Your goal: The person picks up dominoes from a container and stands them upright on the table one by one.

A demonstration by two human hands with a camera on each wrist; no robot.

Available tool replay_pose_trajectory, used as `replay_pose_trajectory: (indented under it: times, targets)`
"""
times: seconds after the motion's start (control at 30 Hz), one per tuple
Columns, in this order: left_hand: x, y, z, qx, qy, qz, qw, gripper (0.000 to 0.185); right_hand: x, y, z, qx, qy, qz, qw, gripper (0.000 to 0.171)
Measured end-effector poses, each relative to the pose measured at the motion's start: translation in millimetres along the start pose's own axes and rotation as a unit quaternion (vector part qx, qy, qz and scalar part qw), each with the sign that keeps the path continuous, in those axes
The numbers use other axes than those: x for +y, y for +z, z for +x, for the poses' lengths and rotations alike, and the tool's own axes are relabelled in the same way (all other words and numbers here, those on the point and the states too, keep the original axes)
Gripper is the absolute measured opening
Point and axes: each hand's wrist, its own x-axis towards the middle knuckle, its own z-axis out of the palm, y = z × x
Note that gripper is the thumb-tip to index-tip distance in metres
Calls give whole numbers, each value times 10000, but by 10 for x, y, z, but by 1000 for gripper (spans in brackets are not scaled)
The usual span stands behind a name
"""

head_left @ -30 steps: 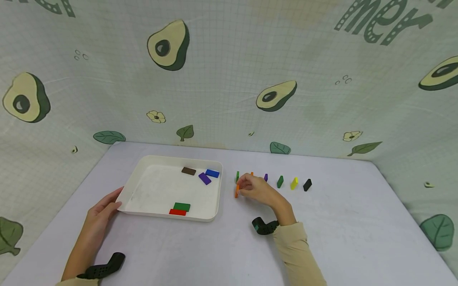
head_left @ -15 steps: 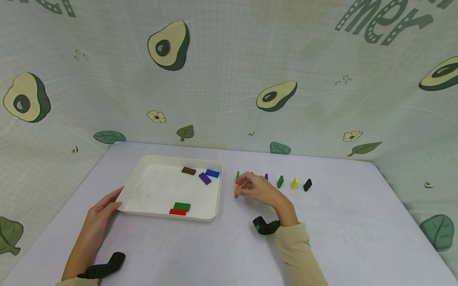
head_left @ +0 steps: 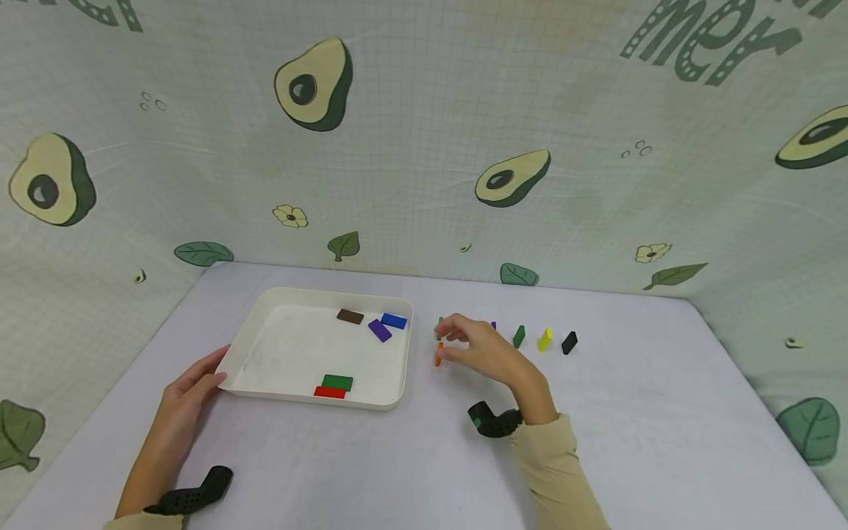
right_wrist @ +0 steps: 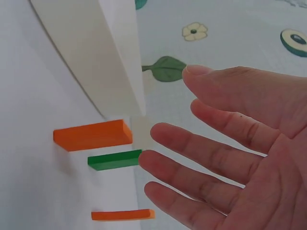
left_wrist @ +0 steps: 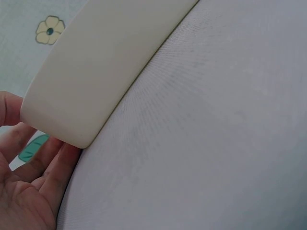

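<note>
My left hand point(head_left: 188, 390) grips the near left corner of a white tray point(head_left: 285, 350); in the left wrist view its fingertips meet the corner wall. My right hand point(head_left: 486, 350) is beside an orange domino point(head_left: 439, 355) that stands upright to the right of the tray. Its thumb and fingers are spread apart with nothing between them. The right wrist view shows the fingers near the orange domino point(right_wrist: 93, 135), with a green domino point(right_wrist: 115, 160) and another orange domino point(right_wrist: 122, 215) standing past it. That second orange one is hidden by the hand in the head view.
Inside the tray lie a brown block point(head_left: 350, 316), a blue block point(head_left: 394, 322), a purple block point(head_left: 380, 330), a green block point(head_left: 337, 383) and a red block point(head_left: 329, 392). Right of my hand stand green point(head_left: 519, 337), yellow point(head_left: 545, 340) and black point(head_left: 569, 343) dominoes, with a partly hidden purple one.
My right hand's thumb and fingers have spread apart and come off the orange domino, which stays standing. The hand has shifted slightly right. My left hand and the tray have stayed put.
</note>
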Motion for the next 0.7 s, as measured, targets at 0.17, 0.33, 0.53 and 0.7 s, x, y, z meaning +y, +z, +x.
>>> replay_pose_trajectory:
  times: [0.17, 0.33, 0.53, 0.7]
  targets:
    - [5, 2, -2, -5, 5, 31, 10000, 53, -107, 30, -2, 48, 28, -35, 10000, 29]
    - [4, 3, -2, 13, 13, 129, 9999, 53, -214, 89, 3, 37, -54, -152, 9999, 30]
    - [-2, 6, -4, 45, -25, 209, 9998, 51, -300, 177, 4, -64, -365, -287, 9989, 31]
    - [-6, 2, -8, 30, -19, 150, 9999, 51, -359, 263, 11, -161, -451, -270, 9985, 28]
